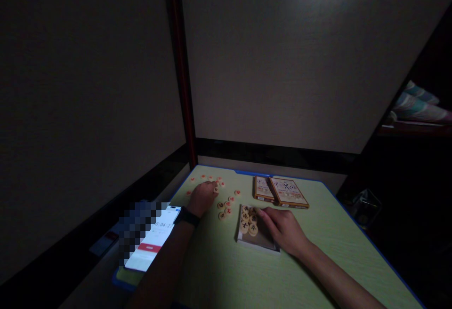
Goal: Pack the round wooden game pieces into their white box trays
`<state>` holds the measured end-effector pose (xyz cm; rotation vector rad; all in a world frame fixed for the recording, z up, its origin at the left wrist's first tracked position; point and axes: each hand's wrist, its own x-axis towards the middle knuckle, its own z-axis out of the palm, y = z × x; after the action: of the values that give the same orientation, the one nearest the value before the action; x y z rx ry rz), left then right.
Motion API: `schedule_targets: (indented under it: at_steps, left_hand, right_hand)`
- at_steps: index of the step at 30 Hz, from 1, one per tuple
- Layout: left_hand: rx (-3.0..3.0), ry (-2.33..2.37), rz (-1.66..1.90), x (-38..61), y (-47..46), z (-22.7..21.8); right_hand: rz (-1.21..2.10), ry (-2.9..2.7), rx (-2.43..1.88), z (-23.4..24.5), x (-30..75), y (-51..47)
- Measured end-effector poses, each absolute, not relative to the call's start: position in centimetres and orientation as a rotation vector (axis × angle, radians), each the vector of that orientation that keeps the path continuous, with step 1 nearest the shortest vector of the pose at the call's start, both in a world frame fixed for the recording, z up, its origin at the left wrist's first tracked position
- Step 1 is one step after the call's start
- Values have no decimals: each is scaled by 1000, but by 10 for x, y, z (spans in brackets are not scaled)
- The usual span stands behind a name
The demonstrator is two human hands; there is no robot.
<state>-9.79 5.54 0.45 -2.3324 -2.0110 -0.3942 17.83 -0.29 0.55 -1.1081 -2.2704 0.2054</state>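
My left hand (204, 197), with a dark band on its wrist, reaches over the left part of the table. Its fingers are closed at a round Chinese chess piece (216, 190) with a dark character. Around it lie several loose red-marked pieces (231, 199) and a few dark-marked ones (221, 216). My right hand (284, 228) is over the right side of a shallow open box (263, 241). Its thumb and fingers pinch at a piece near the box's far edge, partly hidden by the fingers. Several dark-marked pieces (245, 226) lie flat in the box's left part.
Two flat printed boxes (288, 191) lie overlapping at the back of the green table (318, 262). A lit phone (151, 243) showing a timer lies at the left edge. Walls (275, 64) stand behind and to the left. Striped bedding (420, 104) shows at far right.
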Motion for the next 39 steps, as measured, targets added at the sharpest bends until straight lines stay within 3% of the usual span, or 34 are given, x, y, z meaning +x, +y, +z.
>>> schedule_targets:
  at_steps: [4, 13, 20, 39]
  left_hand:
    - [-2401, -1898, -590, -94, 56, 7]
    - [-2745, -1627, -1599, -30, 29, 18]
    - [-3060, -1854, -2116, -5, 18, 9]
    - [-3327, -1848, -2067, -29, 23, 17]
  right_hand:
    - [191, -2263, -1100, 5, 178, -3]
    - [178, -2012, -890, -5, 176, 4]
    - [108, -2043, -786, -8, 174, 3]
    - [246, -1884, -809, -4, 174, 0]
